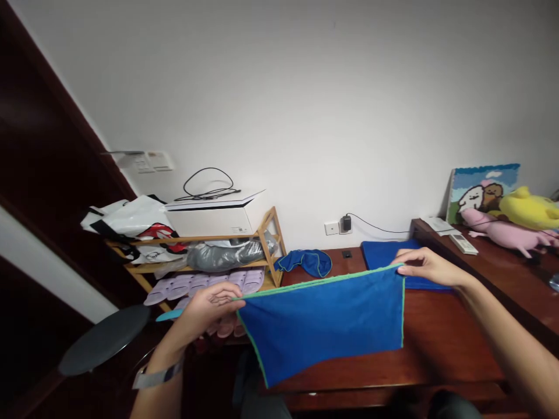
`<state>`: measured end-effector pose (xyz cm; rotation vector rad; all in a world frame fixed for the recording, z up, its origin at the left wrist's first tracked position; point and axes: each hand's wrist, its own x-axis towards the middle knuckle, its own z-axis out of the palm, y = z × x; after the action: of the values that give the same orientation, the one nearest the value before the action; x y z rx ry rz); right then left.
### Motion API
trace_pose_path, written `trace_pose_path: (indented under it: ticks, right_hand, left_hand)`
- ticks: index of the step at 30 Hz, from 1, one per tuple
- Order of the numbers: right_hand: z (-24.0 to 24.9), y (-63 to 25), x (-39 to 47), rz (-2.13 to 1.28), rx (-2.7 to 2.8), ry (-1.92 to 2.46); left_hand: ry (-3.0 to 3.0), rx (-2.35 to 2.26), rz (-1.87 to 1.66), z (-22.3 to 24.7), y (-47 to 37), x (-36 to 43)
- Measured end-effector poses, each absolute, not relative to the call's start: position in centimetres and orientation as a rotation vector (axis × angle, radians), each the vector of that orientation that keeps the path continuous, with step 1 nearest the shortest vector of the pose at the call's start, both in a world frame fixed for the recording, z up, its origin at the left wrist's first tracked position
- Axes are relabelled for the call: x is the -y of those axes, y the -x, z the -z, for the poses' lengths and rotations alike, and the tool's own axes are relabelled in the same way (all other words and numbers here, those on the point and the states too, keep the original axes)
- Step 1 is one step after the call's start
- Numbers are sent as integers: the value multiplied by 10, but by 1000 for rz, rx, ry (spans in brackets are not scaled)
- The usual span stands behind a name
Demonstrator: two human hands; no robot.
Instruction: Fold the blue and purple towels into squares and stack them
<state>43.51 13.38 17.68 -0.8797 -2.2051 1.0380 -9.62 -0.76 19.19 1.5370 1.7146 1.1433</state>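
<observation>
A blue cloth with green edging hangs stretched out in front of me, its top edge slanting up to the right. My left hand pinches its upper left corner, and my right hand pinches the upper right corner. The lower edge hangs free over the reddish-brown wooden desk. Behind the cloth, a crumpled blue cloth with light edging lies at the back of the desk. A flat blue stack, apparently of cloth, sits partly hidden behind my right hand.
At left stands a wooden rack with a white box, a plastic bag and lilac slippers. A round dark stool is nearby. Plush toys and a remote control lie on the right-hand ledge.
</observation>
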Motion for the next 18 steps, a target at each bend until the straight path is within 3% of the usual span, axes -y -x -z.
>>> trace_pose_path:
  ticks: [7, 18]
  right_hand:
    - [-150, -447, -95, -872, 1987, 1110]
    - [-142, -465, -41, -753, 1797, 1074]
  left_hand:
    - [-1451, -1758, -1340, -162, 94, -6]
    - [-1366, -1794, -1422, -167, 97, 22]
